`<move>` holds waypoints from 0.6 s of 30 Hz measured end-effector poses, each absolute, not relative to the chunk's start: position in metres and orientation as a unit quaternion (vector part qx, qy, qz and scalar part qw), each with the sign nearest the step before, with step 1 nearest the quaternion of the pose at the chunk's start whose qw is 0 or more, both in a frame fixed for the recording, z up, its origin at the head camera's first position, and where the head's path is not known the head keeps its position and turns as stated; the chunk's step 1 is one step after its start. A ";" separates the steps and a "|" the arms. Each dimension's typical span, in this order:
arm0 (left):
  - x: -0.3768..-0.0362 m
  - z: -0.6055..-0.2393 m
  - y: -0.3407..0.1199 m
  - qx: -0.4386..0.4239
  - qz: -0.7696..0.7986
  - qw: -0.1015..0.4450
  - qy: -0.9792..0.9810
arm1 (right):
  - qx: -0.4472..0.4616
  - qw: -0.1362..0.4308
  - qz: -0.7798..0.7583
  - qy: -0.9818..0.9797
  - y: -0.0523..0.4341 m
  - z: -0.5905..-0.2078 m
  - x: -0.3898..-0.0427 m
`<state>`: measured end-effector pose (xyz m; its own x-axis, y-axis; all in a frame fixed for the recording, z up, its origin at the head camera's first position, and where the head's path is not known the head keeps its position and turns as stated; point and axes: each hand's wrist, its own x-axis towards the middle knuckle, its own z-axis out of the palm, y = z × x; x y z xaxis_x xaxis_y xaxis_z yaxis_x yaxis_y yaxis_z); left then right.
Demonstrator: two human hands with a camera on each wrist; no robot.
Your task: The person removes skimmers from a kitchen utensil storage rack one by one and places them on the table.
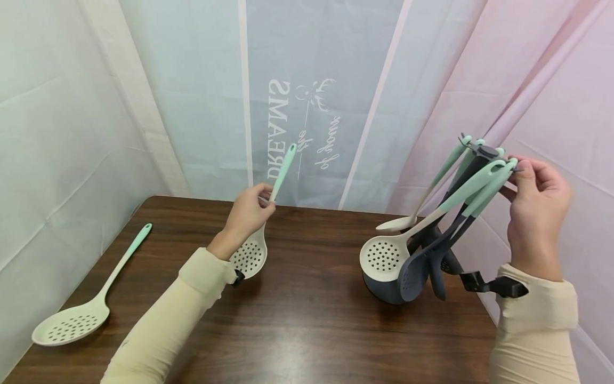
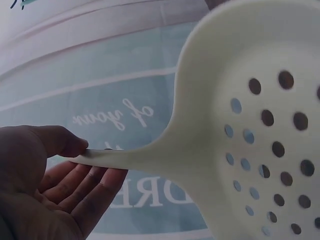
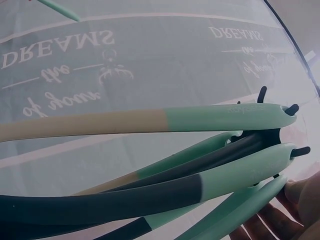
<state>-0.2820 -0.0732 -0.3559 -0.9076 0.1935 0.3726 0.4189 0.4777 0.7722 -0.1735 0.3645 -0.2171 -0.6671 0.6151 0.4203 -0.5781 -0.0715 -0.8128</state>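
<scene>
While the left hand (image 1: 247, 213) holds a skimmer (image 1: 250, 256), utensils (image 1: 422, 234) hang on the rack (image 1: 479, 154).

left hand (image 1: 247, 213) raised, pinching, right hand (image 1: 537, 213) raised, pinching

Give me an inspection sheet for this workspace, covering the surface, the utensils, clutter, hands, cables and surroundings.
Surface: dark wooden table, bare wood between the items.
Job's things: cream slotted spoon with mint handle, held upright with its bowl low near the table; utensil rack tilted, with cream and dark grey utensils hanging from hooks at its top.
Clutter: second slotted spoon lying flat at the table's left edge.
Hands: left hand grips the spoon's handle; right hand holds the top of the rack by the handle ends.
Cables: nothing seen; a black strap sits on each wrist.
Surroundings: fabric backdrop with mirrored lettering, pale panels left and pink right.
</scene>
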 end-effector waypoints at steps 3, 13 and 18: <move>-0.283 -0.359 -0.081 -0.164 -0.470 0.117 -0.859 | -0.018 0.407 0.733 -0.545 0.365 -0.218 -0.173; -0.285 -0.370 -0.116 -0.126 -0.454 0.106 -0.876 | -0.014 0.403 0.730 -0.552 0.366 -0.218 -0.173; -0.286 -0.376 -0.134 -0.114 -0.447 0.108 -0.881 | -0.016 0.402 0.728 -0.555 0.367 -0.218 -0.174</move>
<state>-0.2864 -0.1337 -0.3763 -0.9508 0.1034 0.2922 0.2969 0.5743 0.7629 -0.1735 0.3670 -0.2184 -0.6767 0.6033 0.4221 -0.5672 -0.0616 -0.8213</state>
